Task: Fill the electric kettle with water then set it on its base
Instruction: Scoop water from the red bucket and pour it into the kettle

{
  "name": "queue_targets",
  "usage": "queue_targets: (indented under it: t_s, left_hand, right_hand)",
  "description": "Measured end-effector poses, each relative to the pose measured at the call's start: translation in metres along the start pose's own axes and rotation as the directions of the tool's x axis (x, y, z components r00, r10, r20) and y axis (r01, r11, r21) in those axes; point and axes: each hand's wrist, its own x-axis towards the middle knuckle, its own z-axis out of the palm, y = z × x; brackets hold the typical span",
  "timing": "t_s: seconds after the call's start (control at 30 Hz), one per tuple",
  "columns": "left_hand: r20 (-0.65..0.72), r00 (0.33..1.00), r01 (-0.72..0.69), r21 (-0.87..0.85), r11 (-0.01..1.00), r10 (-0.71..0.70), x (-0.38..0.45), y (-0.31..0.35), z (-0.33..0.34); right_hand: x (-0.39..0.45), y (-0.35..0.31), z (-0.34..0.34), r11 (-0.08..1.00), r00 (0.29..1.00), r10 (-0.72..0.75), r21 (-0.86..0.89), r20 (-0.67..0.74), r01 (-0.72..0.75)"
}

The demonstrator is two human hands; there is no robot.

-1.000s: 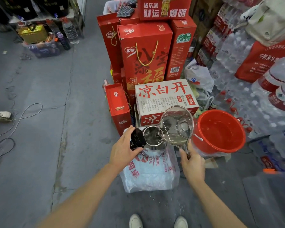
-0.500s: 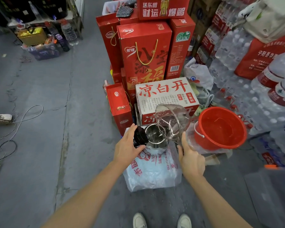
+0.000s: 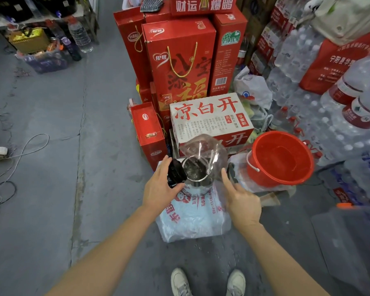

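Observation:
A steel electric kettle [image 3: 198, 182] stands on a white printed plastic pack [image 3: 192, 218] on the floor. Its mouth is uncovered and water glints inside. My left hand [image 3: 158, 189] grips the kettle's black lid [image 3: 175, 173], holding it tipped back to the left. My right hand [image 3: 241, 197] holds the dark handle of a clear plastic scoop [image 3: 203, 150]. The scoop is tilted steeply, mouth down, right over the kettle's opening. No kettle base is in view.
A red bucket [image 3: 280, 159] sits just right of the kettle. Behind it stand a white carton [image 3: 209, 116] and tall red gift boxes [image 3: 179, 60]. Shrink-wrapped water bottles [image 3: 329, 116] fill the right side. A grey cable [image 3: 19, 152] lies on the concrete floor at left.
The scoop has swung from nearly level to steeply tipped over the kettle's mouth, emptying its water in. My left hand has kept hold of the lid.

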Motion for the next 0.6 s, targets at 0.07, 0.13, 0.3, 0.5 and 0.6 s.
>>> queue_targets:
  t_s: [0.07, 0.13, 0.3, 0.5, 0.6]
  left_hand:
    - [-0.009, 1.0, 0.018, -0.017, 1.0, -0.018, 0.001, -0.002, 0.004]
    - [-0.015, 0.999, 0.037, -0.012, 0.999, -0.037, 0.001, -0.004, 0.007]
    - [-0.037, 0.998, 0.047, 0.008, 0.999, -0.046, 0.001, -0.003, 0.01]
    - [-0.104, 0.992, 0.08, 0.106, 0.991, -0.069, -0.002, -0.003, 0.018]
    - [-0.131, 0.985, 0.131, 0.127, 0.983, -0.114, -0.003, 0.001, 0.021]
  right_hand:
    - [-0.005, 0.012, -0.008, 0.961, 0.976, 0.215, 0.186, -0.028, -0.206]
    - [-0.005, 0.038, -0.021, 0.821, 0.882, 0.469, 0.351, 0.036, -0.451]
    - [0.01, 0.143, -0.043, 0.678, 0.717, 0.685, 0.248, 0.126, -0.692]
    - [0.048, 0.222, -0.023, 0.824, 0.771, 0.551, -0.064, 0.318, -0.563]
    - [0.068, 0.236, -0.011, 0.856, 0.784, 0.513, -0.138, 0.35, -0.498]
